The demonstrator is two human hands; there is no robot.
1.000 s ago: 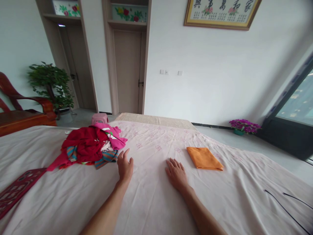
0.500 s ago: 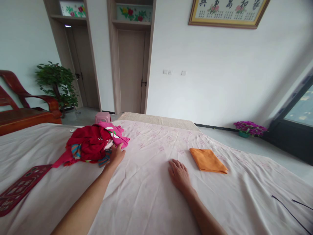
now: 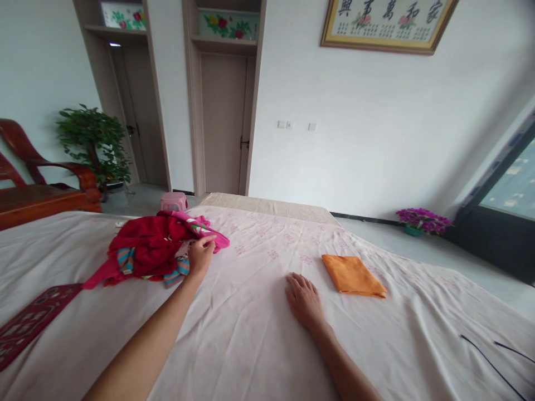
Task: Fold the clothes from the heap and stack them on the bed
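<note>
My left hand pinches the near edge of a pink garment with white and green print, lifting it at the right side of a clothes pile. Under and beside it lie a bunched red garment and a blue-and-brown striped cloth. My right hand rests flat on the pale sheet, palm down and fingers stretched out. Right of it, apart from the hand, is an orange cloth folded into a flat rectangle.
A dark red patterned strip trails from the pile to the left edge. Two thin black cords lie at the lower right. Beyond the bed stand a pink stool, a wooden armchair and purple flowers.
My left hand has moved left to the pile and closed on the pink garment, whose edge is now raised and pulled toward the right. My right hand has stayed flat on the sheet.
</note>
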